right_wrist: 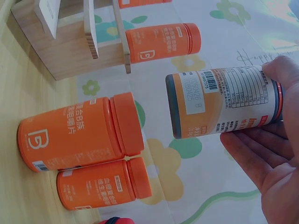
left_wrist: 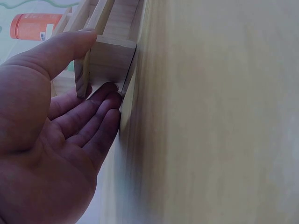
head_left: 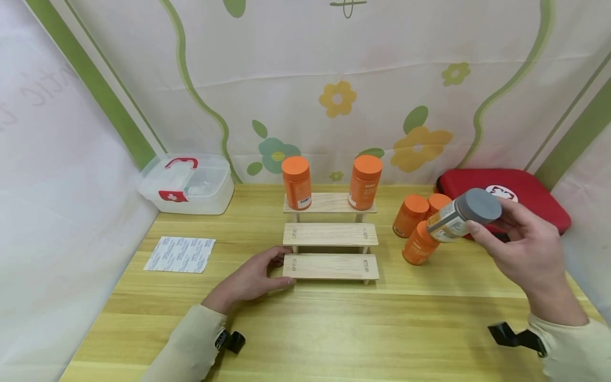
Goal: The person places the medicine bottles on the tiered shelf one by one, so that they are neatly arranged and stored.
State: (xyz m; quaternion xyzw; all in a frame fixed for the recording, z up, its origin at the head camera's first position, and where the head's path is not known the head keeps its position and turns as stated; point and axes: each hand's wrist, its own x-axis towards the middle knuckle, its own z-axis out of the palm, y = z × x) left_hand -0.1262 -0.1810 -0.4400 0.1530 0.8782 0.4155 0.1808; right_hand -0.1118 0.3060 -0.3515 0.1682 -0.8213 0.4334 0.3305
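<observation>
My right hand (head_left: 530, 246) holds a supplement bottle (head_left: 451, 218) with a grey lid and a white and orange label. In the head view it is tilted in the air, its lid toward the hand. Below and left of it, three orange bottles (head_left: 420, 245) stand close together on the table. My left hand (head_left: 255, 276) grips the left end of a three-step wooden stand (head_left: 331, 266); in the left wrist view the thumb lies at the board's edge and the fingers reach underneath. Two more orange bottles (head_left: 297, 185) stand apart on the top step.
A clear first-aid box (head_left: 210, 185) with a red handle sits at the back left. In front of it lies a white printed packet (head_left: 179, 254). A red first-aid case (head_left: 539, 199) is behind my right hand. A patterned cloth (head_left: 286, 79) hangs behind the table.
</observation>
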